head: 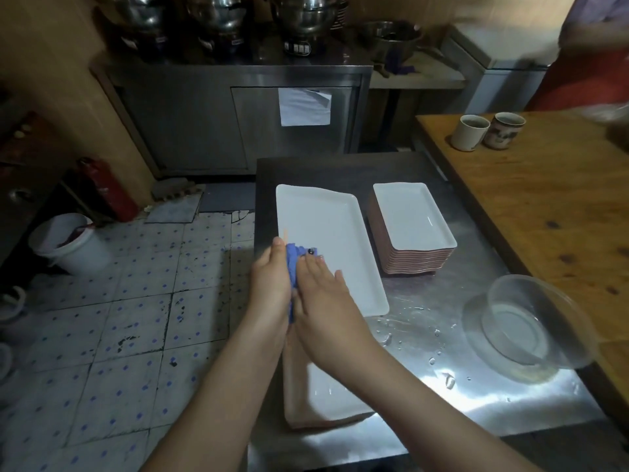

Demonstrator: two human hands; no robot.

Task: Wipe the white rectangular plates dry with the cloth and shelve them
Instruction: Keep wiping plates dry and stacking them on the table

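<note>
- head view, where the plates lie:
  - plate (326,233), the big white one, lies lengthwise on the steel table (476,335), and both hands are at its near left edge.
  - blue cloth (293,258) sits bunched on that edge, squeezed between the two hands, with a strip of it trailing back towards the wrists.
  - second big plate (330,393) lies nearer, under the forearms, and the first plate's near end overlaps it.
  - stack of smaller plates (413,219) stands just to the right of the big plate, apart from both hands.
- head view, the hands:
  - left hand (272,277) lies along the plate's left edge with its fingers fairly straight, pointing forward, and its palm side against the cloth. its thumb is hidden, so i cannot tell whether it pinches the cloth.
  - right hand (323,294) is flat and open with its fingers straight and spread, resting on the plate with its fingertips on the cloth.
- head view, how the plates look:
  - big plate is plain white, rectangular, with a shallow raised rim.
  - stacked plates are white inside, and their edges show reddish brown.
  - water drops lie on the table near the plates.
- head view, around:
  - clear bowl (524,321) sits at the right, and two cups (471,131) stand on the wooden table (544,206).
</note>
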